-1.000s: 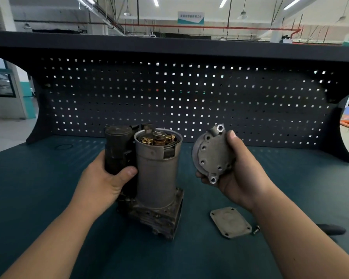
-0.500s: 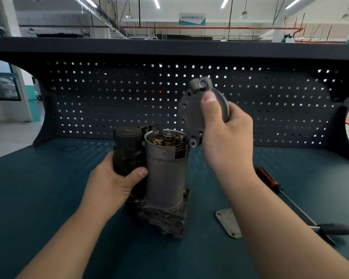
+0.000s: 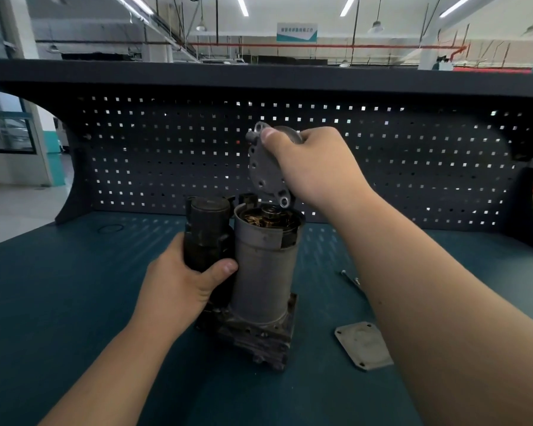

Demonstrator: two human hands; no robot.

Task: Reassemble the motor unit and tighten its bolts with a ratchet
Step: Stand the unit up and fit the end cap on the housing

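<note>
The motor unit (image 3: 263,272) stands upright on the blue bench, a grey cylinder with its top open and copper windings showing. Beside it is a black cylinder (image 3: 208,232), which my left hand (image 3: 182,284) grips, steadying the unit. My right hand (image 3: 308,167) holds the round grey end cap (image 3: 263,170) tilted on edge just above the open top. The cap's lower ear is close to the housing rim. No ratchet is in view.
A flat grey cover plate (image 3: 362,345) lies on the bench right of the unit's base. Thin metal bolts (image 3: 350,278) lie behind my right forearm. A black pegboard (image 3: 136,155) closes off the back of the bench.
My right hand has carried the end cap from beside the motor up and over its open top, then lowered it toward the rim. The left hand has kept its grip.
</note>
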